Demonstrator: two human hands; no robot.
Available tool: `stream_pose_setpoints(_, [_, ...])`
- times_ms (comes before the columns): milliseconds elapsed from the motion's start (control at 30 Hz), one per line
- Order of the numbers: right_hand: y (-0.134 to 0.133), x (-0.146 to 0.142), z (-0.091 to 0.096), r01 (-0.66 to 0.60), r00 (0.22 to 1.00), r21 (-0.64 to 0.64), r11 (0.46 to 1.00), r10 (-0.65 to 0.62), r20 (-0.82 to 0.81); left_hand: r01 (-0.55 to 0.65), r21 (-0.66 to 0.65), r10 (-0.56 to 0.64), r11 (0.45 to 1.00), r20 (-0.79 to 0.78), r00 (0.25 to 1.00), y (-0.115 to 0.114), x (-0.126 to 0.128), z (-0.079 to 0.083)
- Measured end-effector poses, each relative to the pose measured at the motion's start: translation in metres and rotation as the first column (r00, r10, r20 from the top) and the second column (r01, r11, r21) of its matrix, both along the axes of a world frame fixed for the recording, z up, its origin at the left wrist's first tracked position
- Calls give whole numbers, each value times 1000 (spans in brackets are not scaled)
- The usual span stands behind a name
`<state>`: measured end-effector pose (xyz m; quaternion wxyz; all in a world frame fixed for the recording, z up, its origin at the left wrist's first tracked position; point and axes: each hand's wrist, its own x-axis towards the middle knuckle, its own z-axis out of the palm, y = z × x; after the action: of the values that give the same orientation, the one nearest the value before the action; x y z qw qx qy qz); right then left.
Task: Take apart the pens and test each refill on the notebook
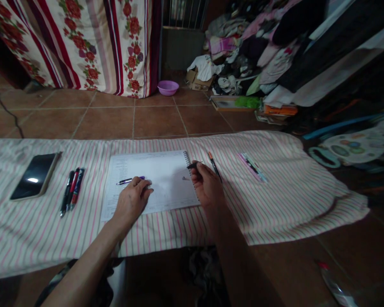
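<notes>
A spiral notebook [164, 170] lies on the striped cloth, its wire binding on the right side. My left hand [133, 199] rests on its left part, fingers loosely bent and apart, just below a purple-and-dark pen [124, 181]. Over the binding, my right hand [208, 184] is closed in a pinch around a short black pen-like piece [192, 165]; whether it is a whole pen or a part is unclear. Beneath it, a small dark mark or piece [184, 178] shows on the page. Right of that hand lies a black pen with an orange end [214, 165].
Several pens [72, 187] and a phone [35, 175] lie at the left of the striped cloth [275, 204]. Pastel pens [252, 167] lie to the right. Beyond are a floral curtain [102, 47], a purple basin [168, 88] and piled clothes [243, 47].
</notes>
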<state>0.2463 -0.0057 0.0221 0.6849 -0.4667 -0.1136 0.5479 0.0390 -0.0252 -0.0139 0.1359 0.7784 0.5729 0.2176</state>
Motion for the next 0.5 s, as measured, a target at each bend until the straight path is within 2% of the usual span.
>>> stream_pose_setpoints(167, [-1,-5,-2,-36,999,28,999,36,18,18,-11,-17,1000,40,999,-1,-5,-1])
stream_pose_setpoints(367, [-1,-10,-4,-76,996,6,997,75,45,34,-16,-30,999,189,982,-1,-15,3])
stream_pose_setpoints(500, [-3,-18,-6,-115,990,-8,993,115,87,-61,-14,62,998,332,941,-1,-16,9])
